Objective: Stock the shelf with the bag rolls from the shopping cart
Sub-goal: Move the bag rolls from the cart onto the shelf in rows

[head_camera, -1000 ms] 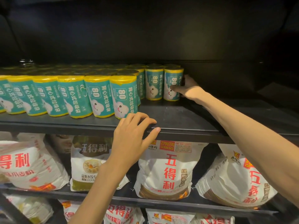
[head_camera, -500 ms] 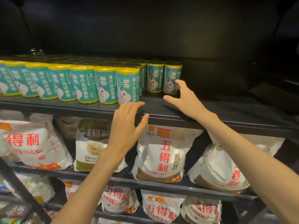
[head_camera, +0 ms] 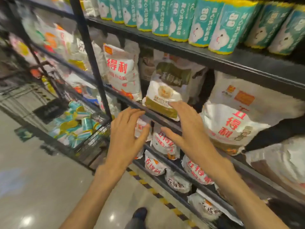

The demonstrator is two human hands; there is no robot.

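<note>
**Inspector:** Bag rolls (head_camera: 75,123), loose stock: a heap of teal-and-yellow rolls lies in the shopping cart (head_camera: 92,139) at left of centre in the frame, tumbled on their sides, as dumped goods would lie. More stand upright in a row on the shelf (head_camera: 214,61) across the upper right, labels outward, I judge for display.

**Operator:** And my hands?

**Inspector:** Your left hand (head_camera: 125,138), at centre, has its fingers spread and lightly bent and holds nothing. Your right hand (head_camera: 189,129), just right of it, is likewise spread and empty, thumb out. Both hover in front of the flour bags (head_camera: 165,142) on the lower shelves. I cannot tell whether they touch anything.

**Operator:** Why empty?

**Inspector:** In my judgement you are between loads, hands freed for the cart. The cart stock shows the job is unfinished.
</note>
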